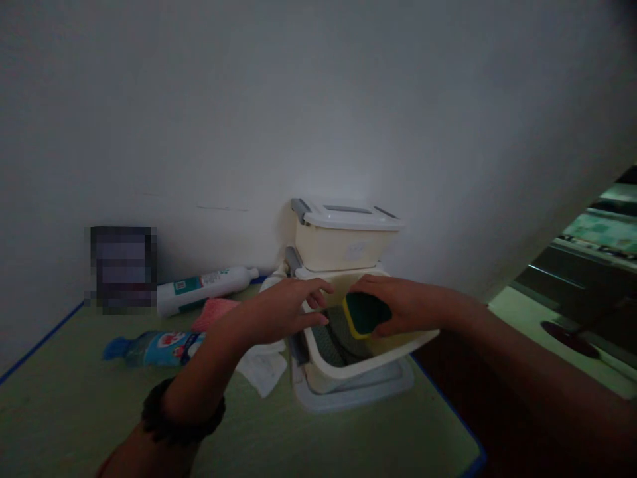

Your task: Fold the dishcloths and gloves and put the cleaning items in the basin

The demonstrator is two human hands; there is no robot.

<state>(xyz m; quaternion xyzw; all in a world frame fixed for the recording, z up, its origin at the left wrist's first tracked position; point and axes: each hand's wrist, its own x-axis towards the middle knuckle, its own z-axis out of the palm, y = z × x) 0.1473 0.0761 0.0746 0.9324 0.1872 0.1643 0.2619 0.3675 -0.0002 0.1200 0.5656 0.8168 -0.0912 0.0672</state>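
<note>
My right hand [393, 302] is closed around a sponge [367, 315] with a yellow body and a dark green scouring face. It holds the sponge just over the opening of a cream storage bin [343, 373]. My left hand [293, 305] is at the bin's left side, its fingers bent but apart, with nothing visible in them; whether it touches the rim I cannot tell. Inside the bin lie a grey textured material [326, 345] and a dark strap or cord [340, 338], partly hidden by my hands.
A smaller lidded box [343, 245] stands behind the bin, against the wall. To the left lie a white bottle [204, 290], a pink cloth [216, 312], a blue-capped bottle [162, 350] and a white cloth [263, 372]. The blue-edged table [348, 445] ends at the right.
</note>
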